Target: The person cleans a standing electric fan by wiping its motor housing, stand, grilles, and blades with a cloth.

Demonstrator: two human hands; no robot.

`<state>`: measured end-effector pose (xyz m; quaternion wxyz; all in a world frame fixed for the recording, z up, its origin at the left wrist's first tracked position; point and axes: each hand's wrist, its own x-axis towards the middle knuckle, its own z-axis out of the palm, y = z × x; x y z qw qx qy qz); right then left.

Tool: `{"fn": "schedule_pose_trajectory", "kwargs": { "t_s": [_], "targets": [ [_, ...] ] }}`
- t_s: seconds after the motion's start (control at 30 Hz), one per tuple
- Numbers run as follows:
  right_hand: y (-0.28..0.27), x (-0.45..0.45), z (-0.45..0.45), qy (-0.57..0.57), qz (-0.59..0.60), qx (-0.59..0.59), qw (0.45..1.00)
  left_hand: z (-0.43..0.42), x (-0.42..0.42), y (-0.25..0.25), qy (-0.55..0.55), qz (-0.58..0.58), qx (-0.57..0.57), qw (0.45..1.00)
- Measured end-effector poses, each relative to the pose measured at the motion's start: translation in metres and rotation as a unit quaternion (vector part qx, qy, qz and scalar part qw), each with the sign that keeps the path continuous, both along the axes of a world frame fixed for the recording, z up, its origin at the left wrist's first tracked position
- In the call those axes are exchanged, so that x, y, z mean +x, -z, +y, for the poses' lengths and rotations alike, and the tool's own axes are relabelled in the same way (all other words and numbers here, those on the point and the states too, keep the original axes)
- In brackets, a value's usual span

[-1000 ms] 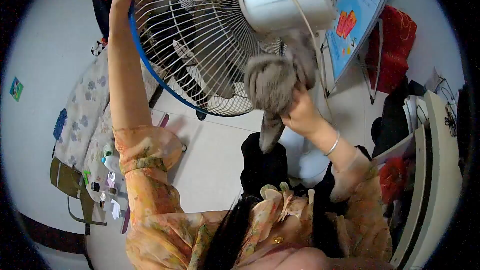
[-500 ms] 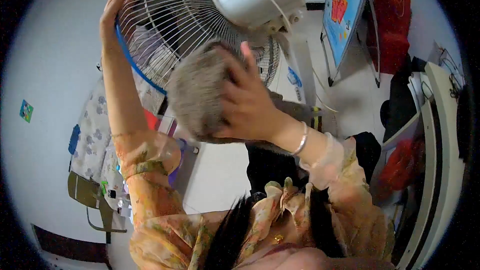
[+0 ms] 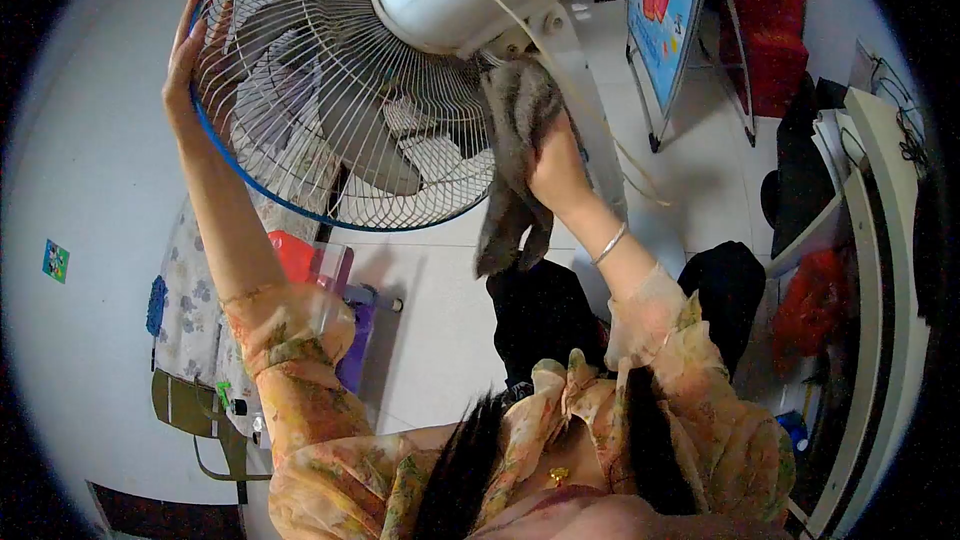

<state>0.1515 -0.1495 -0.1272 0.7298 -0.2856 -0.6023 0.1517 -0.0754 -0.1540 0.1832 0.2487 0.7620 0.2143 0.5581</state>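
A standing fan with a white motor housing (image 3: 470, 0), a wire guard (image 3: 330, 110) and a blue rim fills the upper middle of the head view. My left hand (image 3: 188, 60) holds the guard's left edge, with fingers on both sides of the rim. A grey cloth (image 3: 512, 155) is bunched in my right hand (image 3: 558, 175), which presses it to the fan just below the motor housing, by the pole. One end of the cloth hangs down. My right fingers are mostly hidden by the cloth.
A pale power cord (image 3: 500, 5) loops over the motor and down past the pole. A blue poster stand (image 3: 665, 30) and a red covered item (image 3: 765, 30) stand at the upper right. A patterned sofa (image 3: 195, 290) lies left, near a purple-sided cart (image 3: 355, 350).
My right hand has carried the cloth from in front of the guard to the spot below the motor. The cloth has gone from bundled to hanging. My left hand stays on the rim.
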Motion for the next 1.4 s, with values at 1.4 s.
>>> {"fn": "schedule_pose_trajectory", "kwargs": {
  "t_s": [1.4],
  "targets": [
    [0.204,0.122,0.065,-0.211,0.015,-0.369,0.905,-0.053,-0.061,0.080,-0.111,-0.055,-0.157,0.980]
  ]
}}
